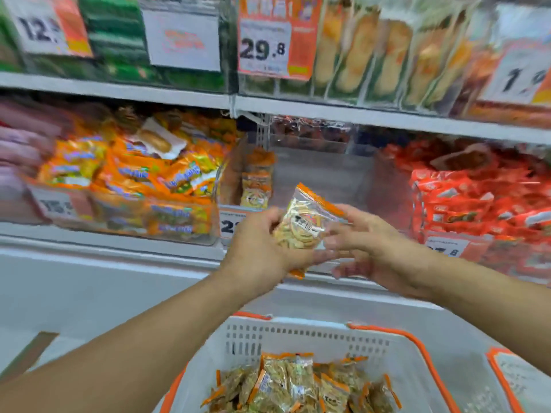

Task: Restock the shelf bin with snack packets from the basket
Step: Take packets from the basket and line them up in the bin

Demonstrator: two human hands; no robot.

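A clear snack packet [304, 225] with orange ends and round crackers inside is held up in front of the shelf. My left hand [262, 245] grips it from the left and below. My right hand [366, 245] touches its right side with fingers spread and fairly straight. Behind the packet is the clear shelf bin [322, 177], mostly bare, with a few matching packets [257, 183] standing at its left end. The white basket [298, 335] with orange rim sits low in the view and holds several more packets [298, 386].
Left of the bin lies a heap of orange and yellow packets [134, 180]; right of it are red packets [477, 195]. Price tags hang along the shelf edges, one reading 29.8 [264, 49]. The upper shelf carries upright bags. A white ledge [104, 263] runs below the shelf.
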